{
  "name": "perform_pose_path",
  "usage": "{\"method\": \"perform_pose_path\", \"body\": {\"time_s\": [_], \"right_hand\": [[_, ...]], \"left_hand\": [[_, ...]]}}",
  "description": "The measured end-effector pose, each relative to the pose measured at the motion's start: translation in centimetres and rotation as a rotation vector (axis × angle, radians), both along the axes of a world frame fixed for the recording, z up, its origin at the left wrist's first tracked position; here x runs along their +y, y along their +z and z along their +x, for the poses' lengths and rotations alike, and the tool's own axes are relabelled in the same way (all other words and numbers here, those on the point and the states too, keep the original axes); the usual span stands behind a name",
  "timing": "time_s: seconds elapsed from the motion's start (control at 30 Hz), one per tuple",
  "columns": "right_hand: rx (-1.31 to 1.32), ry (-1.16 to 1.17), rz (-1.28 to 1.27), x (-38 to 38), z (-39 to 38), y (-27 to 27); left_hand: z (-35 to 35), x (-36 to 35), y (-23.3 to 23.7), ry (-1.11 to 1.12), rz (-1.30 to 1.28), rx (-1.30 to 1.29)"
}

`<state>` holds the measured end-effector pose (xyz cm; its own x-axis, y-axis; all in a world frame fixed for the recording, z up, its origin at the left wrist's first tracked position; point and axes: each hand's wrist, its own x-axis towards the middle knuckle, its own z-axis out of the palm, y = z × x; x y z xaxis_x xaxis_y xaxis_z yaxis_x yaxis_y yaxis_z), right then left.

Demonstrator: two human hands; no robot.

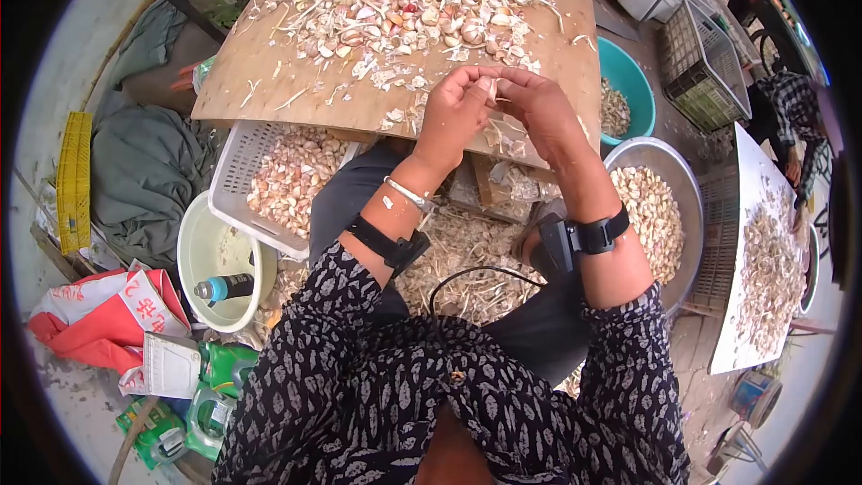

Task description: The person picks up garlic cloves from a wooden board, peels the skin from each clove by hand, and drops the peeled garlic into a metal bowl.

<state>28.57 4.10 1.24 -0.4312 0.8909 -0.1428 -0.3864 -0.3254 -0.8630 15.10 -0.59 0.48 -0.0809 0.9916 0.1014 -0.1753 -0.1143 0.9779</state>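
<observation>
Over the near edge of a wooden board (pixel 296 94), my left hand (pixel 452 119) and my right hand (pixel 542 113) meet, fingertips together. Both are closed in a pinch around a small pale garlic clove (pixel 490 92), which is mostly covered by the fingers. Beyond them a heap of garlic cloves (pixel 404 13) spreads over the board with dry stems and papery skins. Loose garlic skins (pixel 409 115) lie beside my left hand. To the right of my right forearm, a metal basin (pixel 690 207) holds many pale cloves.
A white crate (pixel 235 157) of cloves is at left, above a pale tub (pixel 193 242) with a bottle (pixel 224 287). A teal basin (pixel 636 72) stands right. Husks (pixel 467 256) cover the floor between my legs. Another person (pixel 795 117) works at a white board (pixel 750 323).
</observation>
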Motion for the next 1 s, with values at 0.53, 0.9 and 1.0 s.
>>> {"method": "perform_pose_path", "body": {"time_s": [0.53, 0.9, 1.0], "right_hand": [[-0.744, -0.019, 1.004, -1.3, -0.4, 1.8], [-0.67, 0.303, 1.1, -5.3, -0.9, -2.5], [-0.904, 0.336, 0.939, -5.9, -1.8, -2.0]], "left_hand": [[-6.1, -3.4, 2.9, -0.083, -0.191, -0.333], [-19.8, -11.5, 4.2, 0.381, -0.375, 1.048], [-8.3, -7.1, 6.6, 0.067, -0.175, 0.094]]}}
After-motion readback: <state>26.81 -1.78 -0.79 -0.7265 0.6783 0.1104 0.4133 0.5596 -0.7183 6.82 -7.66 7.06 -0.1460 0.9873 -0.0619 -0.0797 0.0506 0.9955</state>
